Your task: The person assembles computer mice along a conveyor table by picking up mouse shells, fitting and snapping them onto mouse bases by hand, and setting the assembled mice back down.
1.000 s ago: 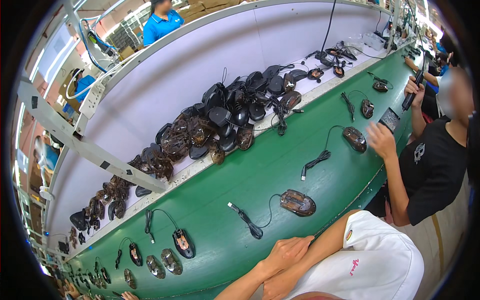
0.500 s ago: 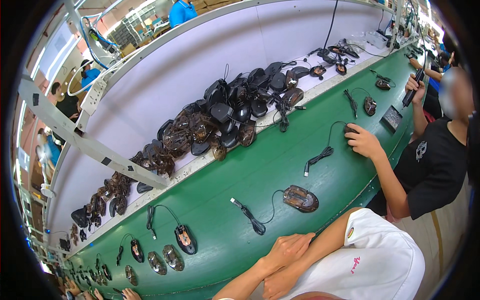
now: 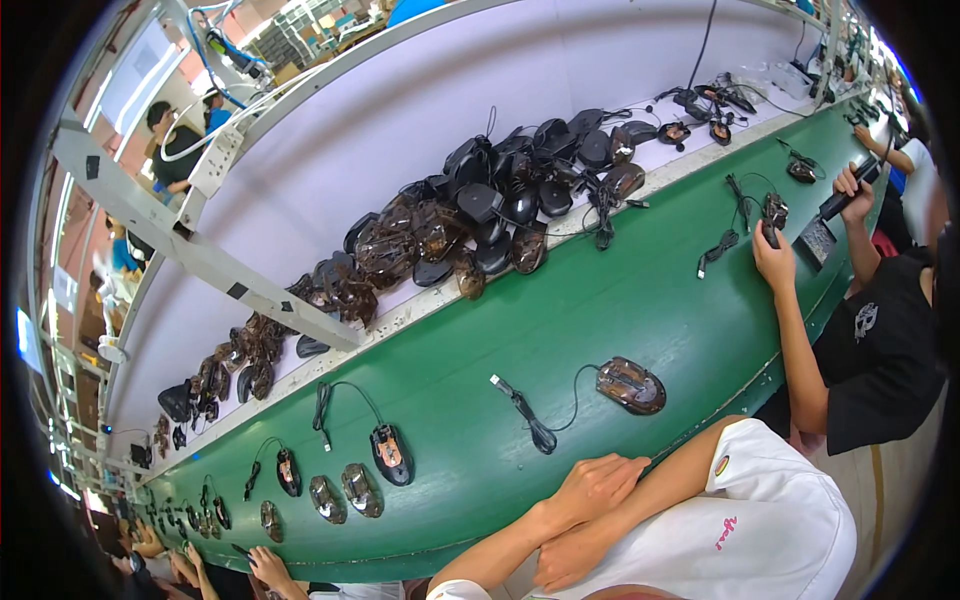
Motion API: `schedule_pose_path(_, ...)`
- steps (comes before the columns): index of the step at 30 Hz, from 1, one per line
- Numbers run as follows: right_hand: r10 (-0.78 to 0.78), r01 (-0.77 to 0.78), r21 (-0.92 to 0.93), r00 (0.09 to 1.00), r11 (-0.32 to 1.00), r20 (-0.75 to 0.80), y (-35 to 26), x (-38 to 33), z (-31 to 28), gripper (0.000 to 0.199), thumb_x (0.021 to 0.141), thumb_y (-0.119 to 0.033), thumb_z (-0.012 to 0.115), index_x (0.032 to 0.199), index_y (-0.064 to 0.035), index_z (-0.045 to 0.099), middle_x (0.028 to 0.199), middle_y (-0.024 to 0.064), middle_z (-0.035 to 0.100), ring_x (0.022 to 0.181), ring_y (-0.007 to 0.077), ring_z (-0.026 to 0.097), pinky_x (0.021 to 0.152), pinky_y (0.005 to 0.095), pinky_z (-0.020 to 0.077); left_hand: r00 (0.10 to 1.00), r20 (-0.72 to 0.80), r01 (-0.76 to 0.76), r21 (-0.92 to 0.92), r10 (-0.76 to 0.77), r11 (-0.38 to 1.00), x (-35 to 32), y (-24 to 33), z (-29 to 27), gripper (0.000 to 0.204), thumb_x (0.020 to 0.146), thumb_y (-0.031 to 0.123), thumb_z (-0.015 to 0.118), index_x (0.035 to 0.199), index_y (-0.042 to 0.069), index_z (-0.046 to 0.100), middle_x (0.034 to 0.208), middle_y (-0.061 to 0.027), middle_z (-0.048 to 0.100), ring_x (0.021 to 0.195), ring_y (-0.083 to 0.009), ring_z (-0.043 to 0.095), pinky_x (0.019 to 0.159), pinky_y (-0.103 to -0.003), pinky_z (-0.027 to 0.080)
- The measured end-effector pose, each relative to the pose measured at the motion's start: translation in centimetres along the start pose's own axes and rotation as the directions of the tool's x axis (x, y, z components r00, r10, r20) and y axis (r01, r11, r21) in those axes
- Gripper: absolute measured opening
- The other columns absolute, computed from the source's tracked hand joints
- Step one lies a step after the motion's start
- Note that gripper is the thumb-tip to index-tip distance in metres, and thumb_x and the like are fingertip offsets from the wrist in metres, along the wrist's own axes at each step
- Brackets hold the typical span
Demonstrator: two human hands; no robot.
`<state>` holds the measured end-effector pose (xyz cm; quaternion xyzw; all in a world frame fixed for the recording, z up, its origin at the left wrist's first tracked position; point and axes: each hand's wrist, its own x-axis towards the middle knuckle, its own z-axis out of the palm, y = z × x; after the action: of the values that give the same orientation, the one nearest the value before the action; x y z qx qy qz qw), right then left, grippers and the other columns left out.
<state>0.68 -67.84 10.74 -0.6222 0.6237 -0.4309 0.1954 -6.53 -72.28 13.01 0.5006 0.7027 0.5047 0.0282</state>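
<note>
My forearms are crossed at the near edge of the green work surface, holding nothing. My left hand (image 3: 598, 487) lies across my right forearm, its fingers stretched out to the right. Lower down, my right hand (image 3: 568, 558) is under the left forearm with its fingers folded in, some of them hidden. Nearest to my hands is a dark translucent computer mouse (image 3: 631, 385), not touched by either. Its thin cord leads left to a bundled black cable (image 3: 534, 423) with a pale USB plug (image 3: 497, 382).
A long pile of mouse shells (image 3: 440, 225) lines the white ledge, behind a slanting white post (image 3: 210, 270). At left lie open mice (image 3: 391, 455) and loose shells (image 3: 361, 490). On the right a co-worker's hand (image 3: 774, 262) holds a mouse; their other hand grips a black powered screwdriver (image 3: 848, 190).
My view has turned, shifting the scene to the right. The co-worker has drawn a corded mouse away from me, toward a small dark tray. My arms stay crossed.
</note>
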Motion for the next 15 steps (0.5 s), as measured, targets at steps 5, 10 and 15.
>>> schedule_pose_path(5,-0.068,0.068,0.015,0.997,0.998,-0.036,0.4,0.8,0.7,0.031,0.103,-0.025,0.052,0.082,-0.0033,0.058,0.070,0.0145,0.065,0.058,0.0367,0.060,0.056,0.0431,0.0487,0.997,-0.070,-0.023,-0.030,0.021,0.999,0.5,0.6,-0.1,0.023,0.086,-0.001,0.067,0.109,0.000,0.073,0.084,-0.0071,0.073,0.066,-0.0209,0.065,0.057,-0.032,0.051)
schedule_pose_path(10,-0.031,0.029,0.067,0.999,0.997,0.029,0.5,0.7,1.2,0.032,0.105,-0.021,0.051,0.079,-0.0022,0.053,0.071,0.0161,0.062,0.062,0.0357,0.059,0.061,0.0428,0.0497,0.998,-0.027,-0.049,-0.001,0.049,0.999,0.4,0.4,-0.1,0.024,0.087,0.002,0.065,0.112,0.001,0.068,0.086,-0.0067,0.069,0.070,-0.0219,0.061,0.059,-0.034,0.050)
schedule_pose_path(15,-0.040,0.040,0.052,0.999,0.998,-0.004,1.0,0.3,2.1,0.031,0.105,-0.021,0.051,0.081,-0.0023,0.055,0.074,0.0161,0.063,0.065,0.0361,0.061,0.064,0.0431,0.0501,0.997,0.004,-0.083,0.032,0.083,0.996,0.5,-0.2,0.5,0.023,0.087,0.001,0.065,0.110,0.001,0.070,0.088,-0.0069,0.069,0.076,-0.0215,0.063,0.061,-0.031,0.050)
